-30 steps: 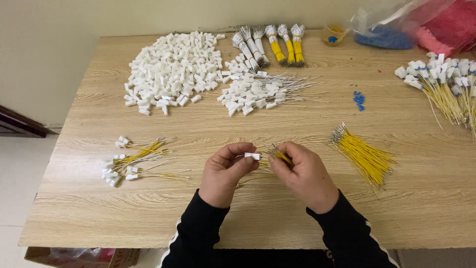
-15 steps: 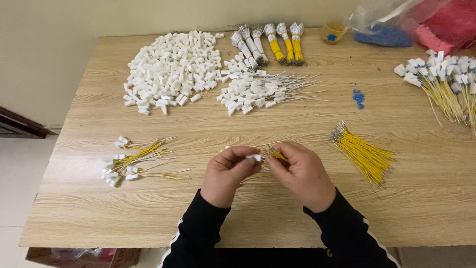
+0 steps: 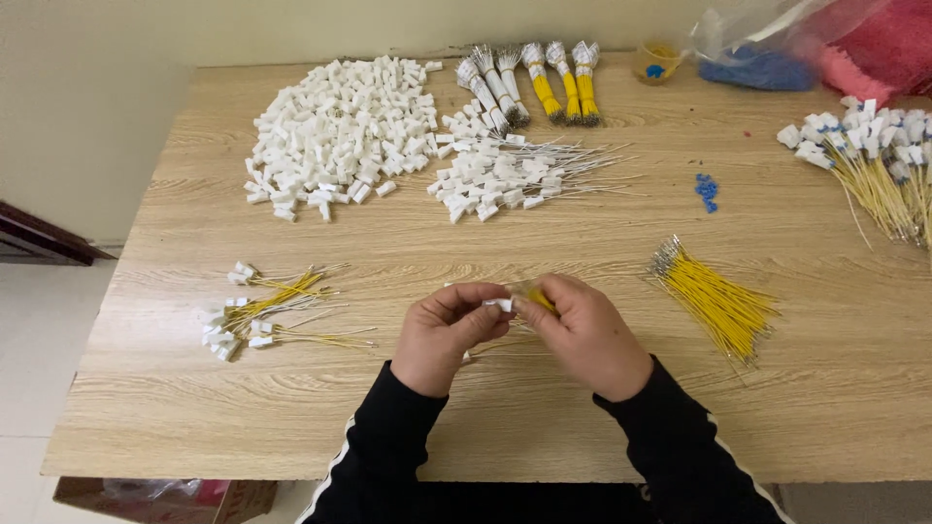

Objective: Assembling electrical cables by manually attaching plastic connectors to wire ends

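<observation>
a small white plug (image 3: 503, 305) sits just below the middle of the frame, pinched between the fingertips of the left hand (image 3: 445, 335). the right hand (image 3: 587, 332) meets it from the other side, fingers closed on a yellow wire (image 3: 540, 299) whose end touches the plug. both hands hover just above the wooden table (image 3: 485, 408), with black sleeves (image 3: 388, 446) running to the bottom edge.

to the right of the hands lies a loose bundle of yellow wires (image 3: 716, 303). to the left, a small cluster of finished wires with white plugs (image 3: 262, 312). in the upper left of the frame is a big heap of white plugs (image 3: 340, 131), and just right of it a pile of plugs with thin bare wires (image 3: 515, 170). at top centre, tied bunches of white and yellow wires (image 3: 534, 82). a few blue bits (image 3: 707, 189) lie right of centre. at the right edge, more plugged yellow wires (image 3: 874, 155); above them, plastic bags (image 3: 806, 49) in the upper right corner.
</observation>
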